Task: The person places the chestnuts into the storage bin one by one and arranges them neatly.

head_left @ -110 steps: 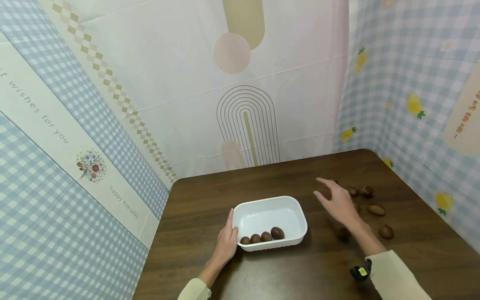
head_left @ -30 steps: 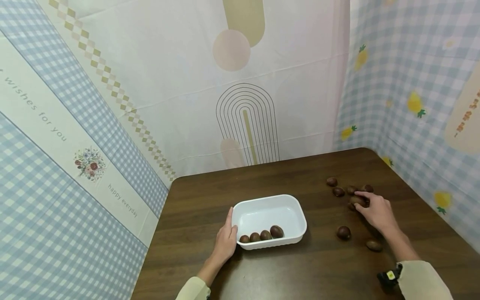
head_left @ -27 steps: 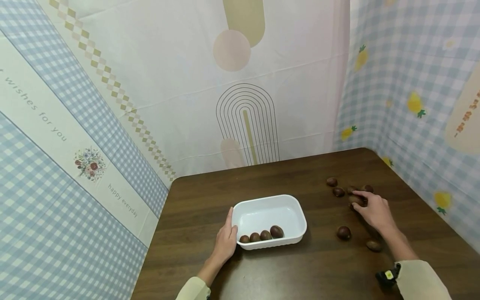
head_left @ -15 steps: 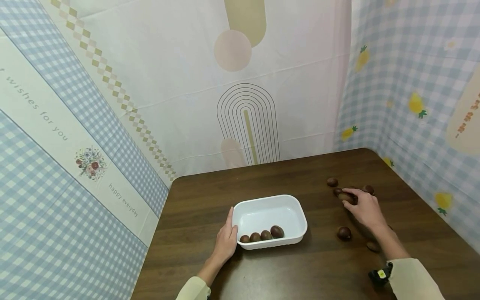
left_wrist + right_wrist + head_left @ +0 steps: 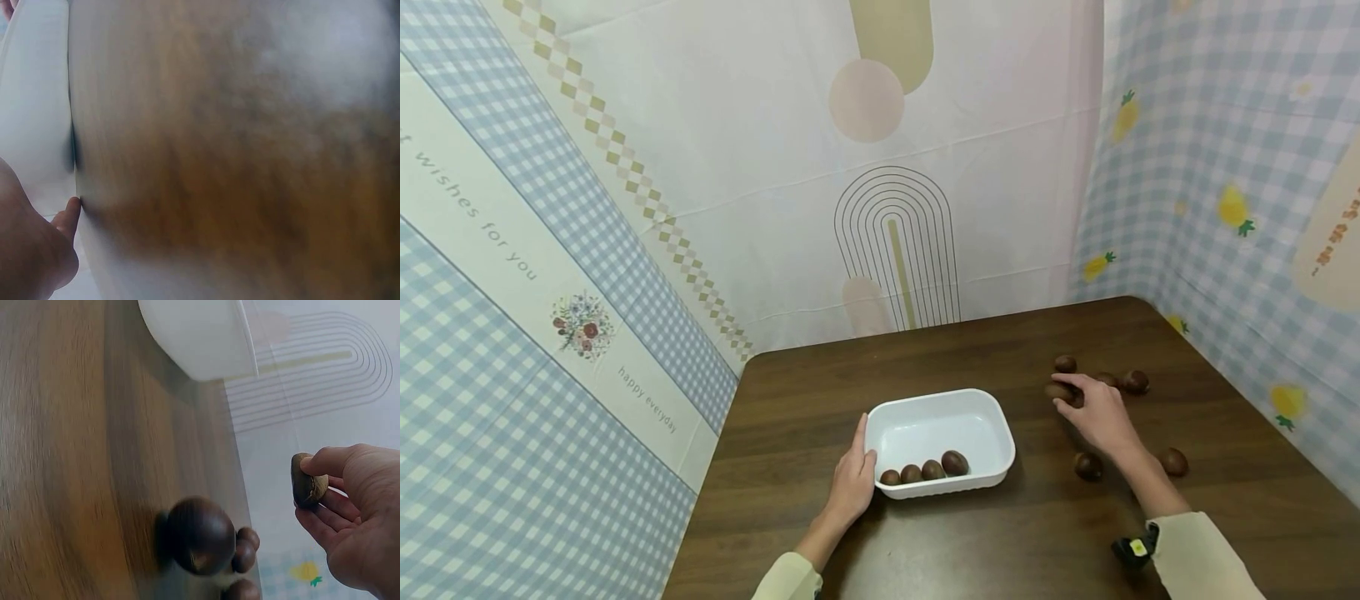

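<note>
In the head view my left hand point(image 5: 848, 483) holds the left end of a white rectangular dish point(image 5: 1000, 421), thumb at the rim and fingers along the outer side. A row of several brown chestnuts point(image 5: 932, 470) lies along the dish's near wall. To the right of the dish, my right hand point(image 5: 1103, 421) pinches a chestnut point(image 5: 1060, 392) between thumb and fingers. The right wrist view shows this chestnut point(image 5: 305, 487) from the side, dark and flattened with a paler face. Part of the left hand point(image 5: 34, 244) shows against the dish's wall point(image 5: 37, 94) in the left wrist view.
Loose chestnuts lie on the dark wooden table point(image 5: 820, 375) around the right hand: one behind it point(image 5: 1065, 363), a chestnut farther right point(image 5: 1136, 382), a chestnut in front point(image 5: 1087, 467) and a chestnut beside the forearm point(image 5: 1174, 462). A patterned cloth point(image 5: 760, 208) hangs behind the table.
The right hand has moved left from the group of chestnuts, carrying the one it pinches toward the dish. The left hand and the dish have stayed in place.
</note>
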Demonstrator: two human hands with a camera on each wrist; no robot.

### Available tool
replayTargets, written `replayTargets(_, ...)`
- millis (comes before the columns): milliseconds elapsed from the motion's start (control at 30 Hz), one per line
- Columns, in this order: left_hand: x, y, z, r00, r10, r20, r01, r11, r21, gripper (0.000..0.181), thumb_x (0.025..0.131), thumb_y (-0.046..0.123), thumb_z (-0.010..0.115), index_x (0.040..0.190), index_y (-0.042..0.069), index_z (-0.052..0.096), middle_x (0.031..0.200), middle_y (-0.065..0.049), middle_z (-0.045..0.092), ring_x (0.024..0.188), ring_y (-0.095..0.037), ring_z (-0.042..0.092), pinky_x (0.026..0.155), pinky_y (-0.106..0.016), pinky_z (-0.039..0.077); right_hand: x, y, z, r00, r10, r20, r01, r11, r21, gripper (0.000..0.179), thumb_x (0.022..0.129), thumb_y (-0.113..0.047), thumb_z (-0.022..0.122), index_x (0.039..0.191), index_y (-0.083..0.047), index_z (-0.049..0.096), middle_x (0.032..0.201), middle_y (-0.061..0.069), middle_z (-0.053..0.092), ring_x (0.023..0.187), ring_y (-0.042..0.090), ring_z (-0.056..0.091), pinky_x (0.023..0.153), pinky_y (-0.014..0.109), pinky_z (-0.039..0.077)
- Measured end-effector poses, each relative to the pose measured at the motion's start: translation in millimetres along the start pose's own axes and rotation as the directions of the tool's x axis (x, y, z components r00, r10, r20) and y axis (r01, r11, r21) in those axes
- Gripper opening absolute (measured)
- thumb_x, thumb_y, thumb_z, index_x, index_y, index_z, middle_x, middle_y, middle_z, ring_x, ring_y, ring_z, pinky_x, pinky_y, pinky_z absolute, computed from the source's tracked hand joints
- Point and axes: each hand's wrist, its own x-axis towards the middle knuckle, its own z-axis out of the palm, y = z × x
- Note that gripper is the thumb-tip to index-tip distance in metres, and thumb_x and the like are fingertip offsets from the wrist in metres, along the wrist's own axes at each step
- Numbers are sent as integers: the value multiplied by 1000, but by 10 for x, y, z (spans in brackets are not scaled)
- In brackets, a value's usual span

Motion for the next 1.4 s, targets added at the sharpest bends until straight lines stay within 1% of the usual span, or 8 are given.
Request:
replayTargets(133,-3,-2,-5,1000,5,-3,-5,1000,4,64,105,8,46,167,3,29,151,-26,56,135,-42,58,110,-59,45,13,-81,72,1000,-2,11,2,1000,13,41,93,-4,78,133,1,70,130,31,68,83,33,65,74,50,50)
replayTargets(233,-6,-5,-5,1000,5,-3,-5,1000,9,64,106,8,46,167,3,30,151,-26,56,134,-42,58,110,-59,45,13,-147,115,1000,-7,24,6,1000,27,43,94,-4,78,135,1,69,132,29,68,88,36,67,74,50,51)
replayTargets(333,-5,-4,-9,1000,2,1,-2,1000,11,64,106,8,46,167,3,30,151,-26,56,135,-41,58,110,-59,45,16,-214,154,999,-21,31,19,999,49,43,94,-4,77,136,1,69,132,28,68,102,44,69,80,56,55)
replayTargets(367,-5,-3,-10,1000,1,3,-1,1000,10,64,106,8,46,167,3,30,151,-26,56,135,-42,58,110,-59,45,19,-237,167,999,-27,32,26,998,55,43,94,-3,78,135,1,69,131,27,69,108,45,68,84,58,55)
replayTargets(433,-3,1,-14,1000,1,5,-1,1000,8,64,106,8,46,167,3,29,151,-27,56,135,-42,58,110,-59,45,22,-283,190,999,-35,35,33,997,70,42,94,-3,78,135,1,70,130,26,70,113,46,67,88,61,55)
replayTargets(733,2,4,-13,1000,13,2,-13,1000,13,64,105,7,46,166,1,30,149,-28,57,133,-42,59,108,-60,46,4,-485,320,996,-71,52,66,993,94,41,93,-4,79,133,0,72,130,23,71,117,44,68,92,59,55)
replayTargets(1000,-1,9,-19,1000,9,3,-9,1000,2,64,105,7,46,166,1,30,150,-28,56,133,-42,59,109,-60,46,-14,-629,455,992,-102,70,92,987,130,40,91,-1,81,130,1,73,126,22,72,113,41,70,90,56,56)
replayTargets(1400,-12,19,-25,1000,-5,4,5,1000,1,64,105,8,46,167,3,30,151,-27,56,135,-42,58,110,-59,45,-15,-794,692,986,-96,138,80,990,112,41,90,1,82,129,3,72,128,24,71,113,40,70,91,54,58)
